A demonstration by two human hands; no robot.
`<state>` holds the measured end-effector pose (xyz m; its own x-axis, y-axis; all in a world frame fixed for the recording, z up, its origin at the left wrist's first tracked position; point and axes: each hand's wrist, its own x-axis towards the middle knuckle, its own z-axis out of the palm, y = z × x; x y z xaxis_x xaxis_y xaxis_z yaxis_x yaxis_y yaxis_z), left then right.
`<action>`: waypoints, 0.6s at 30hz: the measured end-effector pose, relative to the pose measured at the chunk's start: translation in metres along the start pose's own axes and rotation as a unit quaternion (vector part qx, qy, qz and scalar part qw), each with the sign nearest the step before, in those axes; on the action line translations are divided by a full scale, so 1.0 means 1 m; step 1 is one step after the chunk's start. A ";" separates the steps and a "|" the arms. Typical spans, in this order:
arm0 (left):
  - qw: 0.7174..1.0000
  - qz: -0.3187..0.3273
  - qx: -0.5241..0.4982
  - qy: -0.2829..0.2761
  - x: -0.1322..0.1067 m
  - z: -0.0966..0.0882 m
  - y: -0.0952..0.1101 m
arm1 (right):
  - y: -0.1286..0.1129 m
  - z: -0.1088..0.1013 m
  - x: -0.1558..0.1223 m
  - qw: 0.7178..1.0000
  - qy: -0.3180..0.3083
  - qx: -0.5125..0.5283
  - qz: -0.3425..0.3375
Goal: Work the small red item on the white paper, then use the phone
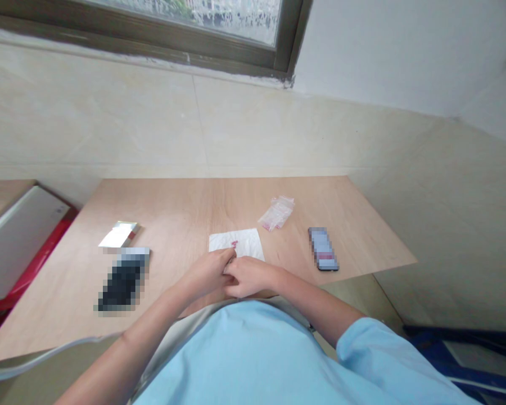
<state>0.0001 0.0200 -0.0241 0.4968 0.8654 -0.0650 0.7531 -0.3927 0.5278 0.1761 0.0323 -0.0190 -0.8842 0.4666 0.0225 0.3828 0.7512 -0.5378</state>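
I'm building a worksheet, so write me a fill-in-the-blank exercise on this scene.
Left to right, clear plastic bags lie ____ the flat white sheet and the light-screened rectangular phone.
The person's bare left hand meets the bare right ____.
The short-sleeved fabric shirt is light ____.
Missing words: between; hand; blue.

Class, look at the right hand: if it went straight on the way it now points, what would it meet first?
Most likely the left hand: the right hand points leftward at it, and the two seem to touch, though their overlap hides exactly where.
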 end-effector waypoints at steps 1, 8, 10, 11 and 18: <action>1.000 -0.001 0.003 0.004 0.000 0.000 -0.003 | 0.001 -0.001 0.000 1.000 0.006 0.007 0.000; 0.997 -0.046 0.053 0.028 -0.003 -0.004 -0.043 | 0.027 -0.012 -0.003 0.977 0.089 0.193 0.034; 0.995 -0.066 0.067 0.040 -0.002 -0.004 -0.051 | 0.045 -0.011 -0.001 0.965 0.132 0.210 0.082; 0.994 -0.072 0.070 0.048 -0.001 -0.004 -0.054 | 0.054 -0.010 0.001 0.961 0.155 0.206 0.105; 0.992 -0.041 0.036 0.114 0.012 0.005 -0.055 | 0.092 0.007 0.013 0.960 0.210 0.079 0.169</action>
<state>-0.0334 0.0503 -0.0587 0.3282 0.9401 0.0923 0.8199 -0.3320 0.4665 0.1980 0.1040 -0.0742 -0.5172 0.8435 0.1447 0.5542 0.4590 -0.6944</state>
